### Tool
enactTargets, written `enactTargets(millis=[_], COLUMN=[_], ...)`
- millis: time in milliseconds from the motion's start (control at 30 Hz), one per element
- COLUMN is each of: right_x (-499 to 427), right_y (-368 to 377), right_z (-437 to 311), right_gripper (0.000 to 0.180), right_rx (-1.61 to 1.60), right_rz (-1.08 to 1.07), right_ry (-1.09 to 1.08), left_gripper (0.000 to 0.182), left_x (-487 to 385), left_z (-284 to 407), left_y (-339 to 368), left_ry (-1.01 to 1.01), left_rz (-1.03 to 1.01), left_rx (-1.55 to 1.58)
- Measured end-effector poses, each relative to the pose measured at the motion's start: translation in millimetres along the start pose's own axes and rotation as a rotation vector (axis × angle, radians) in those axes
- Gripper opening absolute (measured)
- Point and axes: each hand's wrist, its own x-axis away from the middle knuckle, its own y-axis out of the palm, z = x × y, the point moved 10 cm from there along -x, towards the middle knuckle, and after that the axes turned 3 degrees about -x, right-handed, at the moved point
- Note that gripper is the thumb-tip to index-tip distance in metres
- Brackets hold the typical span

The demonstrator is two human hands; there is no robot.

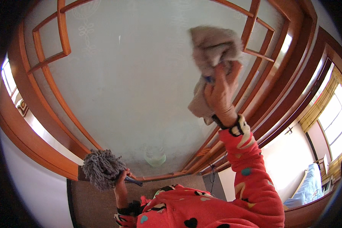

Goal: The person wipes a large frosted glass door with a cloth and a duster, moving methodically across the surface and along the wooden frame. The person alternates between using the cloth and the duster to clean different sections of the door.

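Note:
A large frosted glass panel with faint patterns and wooden lattice strips fills the view before me. My right hand is raised at its right side and grips a bunched grey-brown cloth, slightly blurred, beside the lattice. Whether the cloth touches the glass cannot be told. Low on the left, my left hand holds a duster with a dark handle and a shaggy grey yarn head, near the panel's lower left corner.
Wooden frame members run along the right side, and a brown frame curves along the left. Dark cables hang at the lower right. Beyond are a bed with a blue cover, a window and yellow curtains.

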Motion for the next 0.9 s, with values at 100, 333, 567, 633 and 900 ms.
enactTargets(millis=[100, 333, 567, 633, 900], right_x=[44, 183, 210, 177, 13], right_y=[25, 55, 49, 44, -10], right_z=[-37, -60, 16, 52, -4], right_gripper=[0.033, 0.025, 0.040, 0.041, 0.041], right_rx=[-0.103, -0.297, -0.477, -0.351, -0.102], right_rz=[-0.093, -0.327, -0.554, -0.510, 0.108], right_ry=[-0.224, -0.487, -0.344, -0.109, -0.039], left_gripper=[0.020, 0.023, 0.022, 0.022, 0.012], left_x=[-3, 1, 4, 3, 0], left_z=[-8, -24, -29, -26, -5], left_y=[0, -16, -15, -14, 0], left_ry=[-0.003, -0.083, -0.113, -0.051, 0.045], left_rz=[0.000, 0.034, 0.104, 0.129, -0.036], left_rx=[-0.017, -0.158, -0.174, -0.171, -0.061])
